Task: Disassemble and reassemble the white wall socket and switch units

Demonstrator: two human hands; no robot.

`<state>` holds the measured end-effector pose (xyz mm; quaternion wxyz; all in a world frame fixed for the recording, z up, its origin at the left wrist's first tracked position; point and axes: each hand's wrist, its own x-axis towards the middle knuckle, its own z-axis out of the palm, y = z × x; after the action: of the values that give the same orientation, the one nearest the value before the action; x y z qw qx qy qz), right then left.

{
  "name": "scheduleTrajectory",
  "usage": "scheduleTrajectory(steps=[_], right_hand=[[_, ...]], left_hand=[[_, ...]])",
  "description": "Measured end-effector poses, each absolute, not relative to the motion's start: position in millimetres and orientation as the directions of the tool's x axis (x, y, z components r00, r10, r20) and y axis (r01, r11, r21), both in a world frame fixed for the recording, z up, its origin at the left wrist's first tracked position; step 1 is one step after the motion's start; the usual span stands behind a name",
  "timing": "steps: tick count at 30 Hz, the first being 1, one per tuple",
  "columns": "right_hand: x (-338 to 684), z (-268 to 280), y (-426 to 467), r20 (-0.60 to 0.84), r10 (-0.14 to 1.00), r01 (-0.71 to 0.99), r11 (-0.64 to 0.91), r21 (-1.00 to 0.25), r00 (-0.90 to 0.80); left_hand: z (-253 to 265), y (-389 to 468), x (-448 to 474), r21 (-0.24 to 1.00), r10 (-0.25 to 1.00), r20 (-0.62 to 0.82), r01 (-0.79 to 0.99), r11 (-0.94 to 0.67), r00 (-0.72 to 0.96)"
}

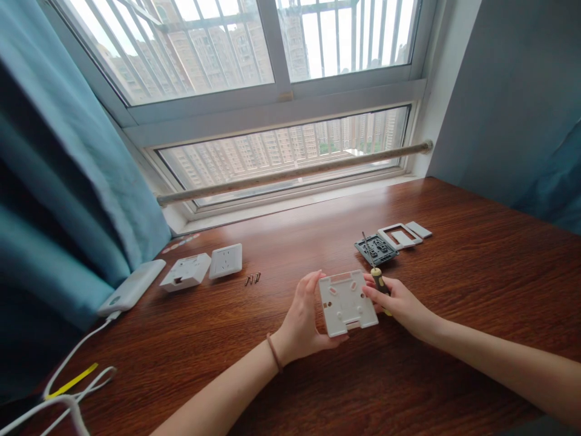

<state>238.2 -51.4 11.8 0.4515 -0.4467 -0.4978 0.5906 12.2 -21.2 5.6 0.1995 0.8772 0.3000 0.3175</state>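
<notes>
A white plastic wall-socket back box (347, 307) is held up above the table, its holes and slots facing me. My left hand (303, 324) grips its left side, thumb along the bottom edge and fingers at the upper left corner. My right hand (402, 303) is closed round the yellow-and-black handle of a screwdriver (377, 281), whose shaft points up and away. Fingertips of that hand also touch the right edge of the box. Behind the screwdriver lies a dark grey switch frame (381, 249) with a patterned inside.
A white frame (418, 242) and a white plate (419, 229) lie at the right back. Left of centre are several screws (253, 279), a socket faceplate (226, 261) and another white box (186, 272). A power bank (131, 287) with a white cable (79, 345) rests by the curtain (86, 163).
</notes>
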Motion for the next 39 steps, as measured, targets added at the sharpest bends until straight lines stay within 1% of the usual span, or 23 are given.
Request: scheduleTrajectory(steps=[2,4,9,11,12,13,14,15,16,17,19,21,22,24,30,39], right_hand=[[239,11,-51,-0.066,0.978,-0.048,-0.077,-0.996,-0.198],[241,11,-50,-0.027,0.981,0.011,-0.025,-1.000,-0.195],[250,14,-43,0.132,0.973,0.155,0.163,-0.974,-0.192],[262,19,-34,0.203,0.976,0.237,0.217,-0.947,-0.084],[272,22,-28,0.253,0.968,0.319,0.238,-0.918,0.006],[283,25,-20,0.320,0.937,0.424,0.235,-0.875,0.139],[297,29,-13,0.373,0.893,0.534,0.193,-0.823,0.252],[313,32,-5,0.408,0.858,0.624,0.139,-0.769,0.311],[329,35,3,0.431,0.830,0.681,0.086,-0.727,0.355],[346,36,10,0.426,0.807,0.707,0.014,-0.707,0.410],[377,36,21,0.379,0.760,0.753,-0.213,-0.622,0.528],[402,33,27,0.247,0.768,0.779,-0.463,-0.423,0.591],[411,30,29,0.206,0.769,0.774,-0.508,-0.377,0.605],[422,24,31,0.155,0.765,0.767,-0.563,-0.308,0.625],[435,8,33,0.076,0.733,0.728,-0.648,-0.224,0.676],[446,-6,40,0.068,0.693,0.694,-0.703,-0.158,0.717]], left_hand=[[5,-22,13,0.531,0.656,0.448,0.409,-0.742,0.607],[5,-22,14,0.521,0.659,0.457,0.420,-0.743,0.598],[8,-24,14,0.532,0.682,0.462,0.438,-0.725,0.567],[8,-24,13,0.539,0.698,0.456,0.453,-0.710,0.552],[8,-24,13,0.540,0.707,0.451,0.464,-0.702,0.545],[7,-24,13,0.539,0.716,0.445,0.477,-0.694,0.539],[7,-23,13,0.536,0.724,0.438,0.492,-0.686,0.533],[6,-23,13,0.532,0.731,0.430,0.506,-0.679,0.530],[5,-23,13,0.526,0.736,0.422,0.518,-0.674,0.529],[5,-22,13,0.521,0.739,0.413,0.528,-0.671,0.532],[3,-21,13,0.509,0.741,0.401,0.541,-0.669,0.539],[2,-20,12,0.497,0.739,0.397,0.550,-0.672,0.544],[2,-20,12,0.491,0.738,0.397,0.553,-0.673,0.546],[1,-19,12,0.481,0.735,0.400,0.557,-0.677,0.548],[-1,-17,11,0.466,0.729,0.401,0.562,-0.683,0.554],[-1,-16,13,0.439,0.708,0.417,0.556,-0.706,0.570]])
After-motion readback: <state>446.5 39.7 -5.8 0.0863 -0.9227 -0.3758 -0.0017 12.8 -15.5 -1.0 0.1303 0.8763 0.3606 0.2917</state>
